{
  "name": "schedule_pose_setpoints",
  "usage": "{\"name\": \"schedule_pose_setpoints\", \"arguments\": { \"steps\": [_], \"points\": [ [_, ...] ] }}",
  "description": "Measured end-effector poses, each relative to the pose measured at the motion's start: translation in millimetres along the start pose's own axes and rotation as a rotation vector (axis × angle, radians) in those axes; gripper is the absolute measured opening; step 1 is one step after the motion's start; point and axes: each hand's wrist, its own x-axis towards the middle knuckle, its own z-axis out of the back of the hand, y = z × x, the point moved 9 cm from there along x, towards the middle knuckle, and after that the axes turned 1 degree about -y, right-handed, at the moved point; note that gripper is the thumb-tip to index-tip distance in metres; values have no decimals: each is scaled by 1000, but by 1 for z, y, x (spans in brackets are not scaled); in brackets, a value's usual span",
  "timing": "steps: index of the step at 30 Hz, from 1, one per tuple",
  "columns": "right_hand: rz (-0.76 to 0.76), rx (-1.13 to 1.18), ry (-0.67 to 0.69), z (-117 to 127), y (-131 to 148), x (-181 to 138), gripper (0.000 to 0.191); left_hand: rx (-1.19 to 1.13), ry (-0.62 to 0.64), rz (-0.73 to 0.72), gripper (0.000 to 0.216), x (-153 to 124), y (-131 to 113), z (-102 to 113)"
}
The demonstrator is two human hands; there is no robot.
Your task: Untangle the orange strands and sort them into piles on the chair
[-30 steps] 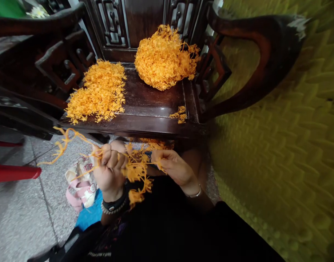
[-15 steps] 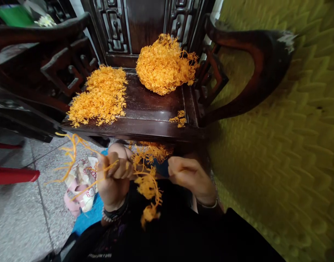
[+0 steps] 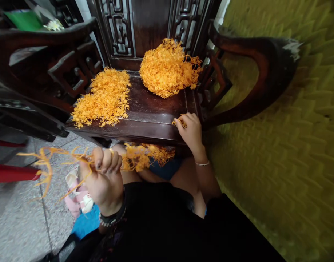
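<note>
My left hand (image 3: 103,174) is closed in a fist around orange branching strands (image 3: 45,163). Thin branched ends stick out to its left, and a frilly clump (image 3: 136,160) trails on its right. My right hand (image 3: 190,131) rests at the front right of the dark wooden seat (image 3: 153,112). Its thumb and fingers curl round some small orange spidery pieces (image 3: 180,122), partly covered by the fingers. At the seat's left lies a flat heap of similar pieces (image 3: 104,98). Near the backrest stands a taller rounded heap (image 3: 169,69).
Curved wooden armrests (image 3: 265,54) flank the seat. A green-yellow patterned surface (image 3: 278,163) rises on the right. More orange strands (image 3: 161,153) lie below the seat's front edge, by my legs. A pink and white cloth item (image 3: 83,198), a blue item (image 3: 86,222) and a red leg (image 3: 14,174) are at left.
My right hand has moved from above my lap up and forward to the small orange pieces on the seat. My left hand has shifted slightly left, still gripping the strands.
</note>
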Motion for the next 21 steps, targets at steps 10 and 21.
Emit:
{"name": "schedule_pose_setpoints", "arguments": {
  "steps": [10, 21],
  "points": [
    [-81, 36, -120, -4, -25, -5, 33, -253, -50, 246, 45, 7, 32, 11],
    [345, 814, 592, -8, 121, -54, 17, -265, -21, 447, 45, -1, 53, 4]
  ]
}}
